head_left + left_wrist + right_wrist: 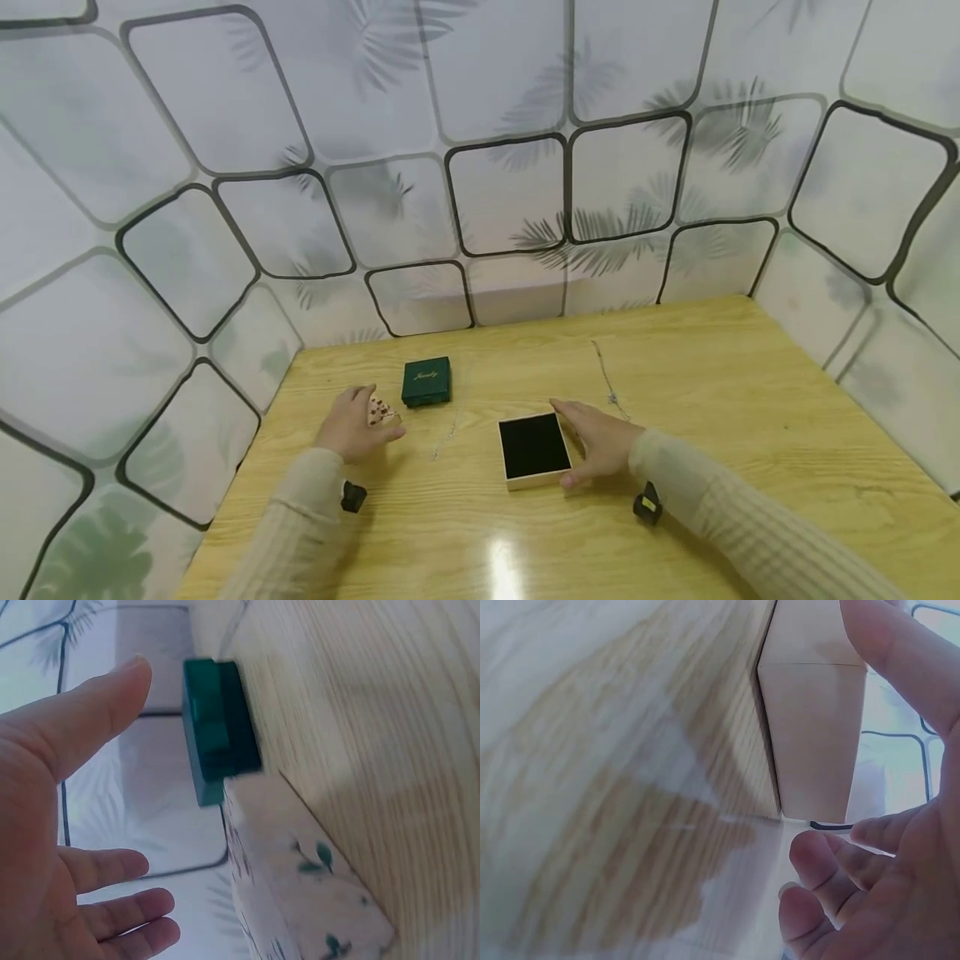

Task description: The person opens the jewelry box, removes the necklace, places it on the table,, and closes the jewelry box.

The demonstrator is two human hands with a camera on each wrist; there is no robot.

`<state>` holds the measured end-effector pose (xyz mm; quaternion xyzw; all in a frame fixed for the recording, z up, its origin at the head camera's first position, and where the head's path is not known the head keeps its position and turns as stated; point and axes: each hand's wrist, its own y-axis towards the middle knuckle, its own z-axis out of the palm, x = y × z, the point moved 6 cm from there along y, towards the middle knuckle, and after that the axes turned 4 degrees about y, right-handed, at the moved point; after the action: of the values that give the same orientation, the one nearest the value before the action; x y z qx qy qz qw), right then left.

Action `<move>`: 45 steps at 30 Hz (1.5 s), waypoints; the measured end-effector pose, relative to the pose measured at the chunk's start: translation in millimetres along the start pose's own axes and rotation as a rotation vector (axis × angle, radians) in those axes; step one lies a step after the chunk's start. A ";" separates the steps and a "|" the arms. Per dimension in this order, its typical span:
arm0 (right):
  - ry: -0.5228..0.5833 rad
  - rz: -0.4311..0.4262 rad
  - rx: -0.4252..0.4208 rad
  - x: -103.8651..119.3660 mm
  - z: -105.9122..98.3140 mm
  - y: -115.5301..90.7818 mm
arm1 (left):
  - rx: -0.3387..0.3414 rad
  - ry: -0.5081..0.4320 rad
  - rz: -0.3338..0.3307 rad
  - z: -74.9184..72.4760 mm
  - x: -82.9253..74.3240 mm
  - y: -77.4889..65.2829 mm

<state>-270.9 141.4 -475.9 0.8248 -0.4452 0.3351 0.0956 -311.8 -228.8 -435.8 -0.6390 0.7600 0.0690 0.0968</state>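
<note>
My left hand [354, 425] is spread beside a small floral-patterned box [384, 414]. In the left wrist view the thumb and fingers stand apart from that pale box [281, 855]. Just beyond it lies a dark green jewelry box [426, 377] with gold lettering on top. At the right side of a pale square box [534, 481] with a black inside, my right hand [606, 440] is spread, thumb by the near corner and fingers by the far one. The right wrist view shows its thumb overlapping the box [814, 735]; contact is unclear.
A thin silvery necklace [450, 435] lies between the green box and the black-lined box. Another necklace [611, 397] with a bluish pendant stretches out behind the right hand. All rest on a wooden table [450, 533], with patterned cloth walls [517, 200] at the back and sides.
</note>
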 end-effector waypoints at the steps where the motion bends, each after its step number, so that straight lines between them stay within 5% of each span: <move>1: 0.001 0.000 0.005 1.1 -0.2 -0.2 | 0.008 0.000 -0.024 0.4 5.6 0.8; 7: 0.015 0.009 0.016 3.0 0.9 -0.3 | 0.042 0.048 -0.123 5.3 38.1 1.7; 19: 0.046 0.053 0.034 -3.7 1.3 3.7 | 0.151 0.066 -0.193 23.4 76.6 2.9; 45: 0.073 0.089 0.022 -2.4 1.2 5.1 | 0.091 -0.061 -0.241 25.3 83.0 -6.9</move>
<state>-275.3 139.5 -479.1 0.7925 -0.4738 0.3738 0.0877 -317.2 -303.7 -479.8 -0.7184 0.6766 0.0418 0.1564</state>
